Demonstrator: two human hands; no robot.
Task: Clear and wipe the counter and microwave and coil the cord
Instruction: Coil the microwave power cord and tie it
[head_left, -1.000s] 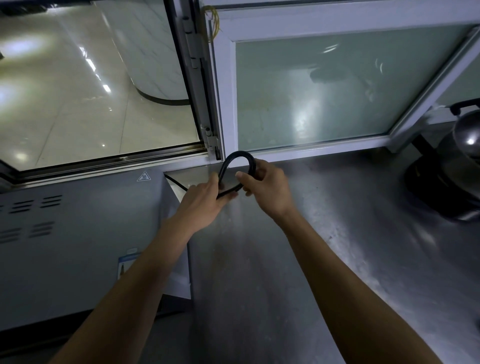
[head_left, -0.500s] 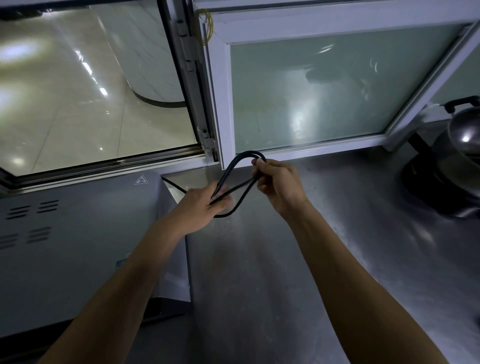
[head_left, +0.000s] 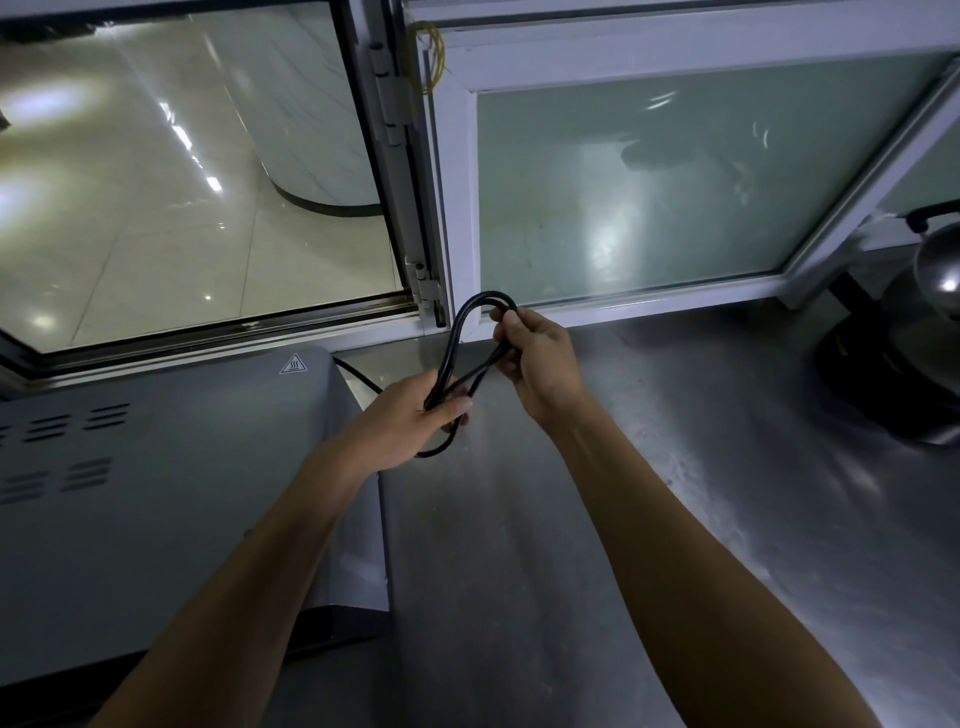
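Observation:
A black power cord (head_left: 457, 332) is folded into long loops above the steel counter (head_left: 701, 493). My left hand (head_left: 410, 421) pinches the lower ends of the loops together. My right hand (head_left: 535, 358) grips the upper part, just below the rounded top bend. One strand runs from my left hand back behind the grey microwave (head_left: 156, 493), which sits at the left with vent slots and a heat-warning sticker on its top. A short curl of cord hangs below my left hand.
A white-framed frosted window (head_left: 649, 187) stands directly behind the cord, with an open pane at the left looking onto a tiled floor. A dark pot with a shiny metal lid (head_left: 930, 322) sits at the counter's far right.
The loops have grown longer: my right hand has moved up and right toward the window frame, my left hand has stayed low, and another strand has been added to the bundle.

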